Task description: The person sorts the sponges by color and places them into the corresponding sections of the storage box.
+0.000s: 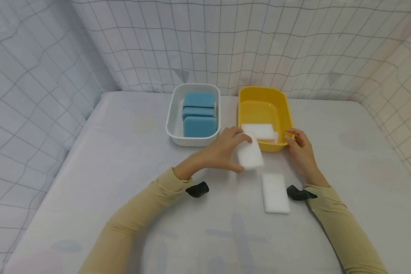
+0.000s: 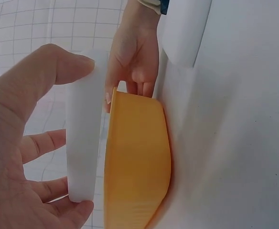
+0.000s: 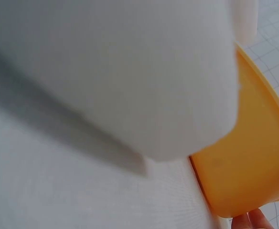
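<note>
My left hand (image 1: 219, 154) grips a white sponge block (image 1: 250, 156) by its edges, thumb on one side and fingers on the other. The block is tilted just in front of the yellow tub (image 1: 277, 147), overlapping its near rim in the head view. My right hand (image 1: 303, 152) pinches the tub's near right corner at the rim. In the left wrist view, the held sponge (image 2: 84, 133) stands edge-on beside the tub (image 2: 137, 157). White sponge blocks (image 1: 258, 130) lie inside the tub at its near end. Another white sponge block (image 1: 275, 194) rests flat on the table between my forearms.
Left of the yellow tub stands a white tub (image 1: 174, 127) with several blue sponges (image 1: 199, 126) in a row. Both tubs sit at the back of the white-covered table (image 1: 123, 152), close to a grid-patterned curtain (image 1: 205, 42). Similar curtains hang on both sides.
</note>
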Available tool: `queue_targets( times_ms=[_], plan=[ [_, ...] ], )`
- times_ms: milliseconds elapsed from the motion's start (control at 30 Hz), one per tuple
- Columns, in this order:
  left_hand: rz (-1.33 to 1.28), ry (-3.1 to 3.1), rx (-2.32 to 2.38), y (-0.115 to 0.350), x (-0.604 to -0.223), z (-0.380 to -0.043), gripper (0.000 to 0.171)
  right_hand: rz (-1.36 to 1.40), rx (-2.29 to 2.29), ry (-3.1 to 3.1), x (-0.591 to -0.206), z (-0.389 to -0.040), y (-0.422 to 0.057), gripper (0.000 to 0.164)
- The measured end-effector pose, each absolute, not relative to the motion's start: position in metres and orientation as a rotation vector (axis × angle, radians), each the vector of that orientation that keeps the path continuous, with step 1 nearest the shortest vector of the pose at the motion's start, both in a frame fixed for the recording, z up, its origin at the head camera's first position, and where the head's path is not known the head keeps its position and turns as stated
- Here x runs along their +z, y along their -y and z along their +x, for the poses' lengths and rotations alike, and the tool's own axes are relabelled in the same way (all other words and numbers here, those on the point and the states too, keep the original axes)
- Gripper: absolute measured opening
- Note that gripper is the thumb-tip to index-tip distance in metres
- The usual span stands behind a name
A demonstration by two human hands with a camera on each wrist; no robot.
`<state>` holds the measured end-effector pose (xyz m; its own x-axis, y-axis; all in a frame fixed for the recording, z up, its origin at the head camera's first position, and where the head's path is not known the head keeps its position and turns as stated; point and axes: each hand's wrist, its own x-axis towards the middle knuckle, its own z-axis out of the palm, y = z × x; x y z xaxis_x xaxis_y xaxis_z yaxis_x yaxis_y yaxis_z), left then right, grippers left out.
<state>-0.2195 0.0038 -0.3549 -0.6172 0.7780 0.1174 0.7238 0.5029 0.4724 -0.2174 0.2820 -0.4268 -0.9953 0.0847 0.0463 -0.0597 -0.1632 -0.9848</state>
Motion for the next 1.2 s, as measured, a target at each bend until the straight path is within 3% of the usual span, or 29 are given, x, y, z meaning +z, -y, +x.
queue_targets(
  times_ms=[1200],
  plan=[
    [1.174, -2.661, 0.774, -0.021, -0.355, -0.249, 0.065, -0.056, 2.282, 2.034, -0.426, -0.217, -0.282, 0.015]
  ],
)
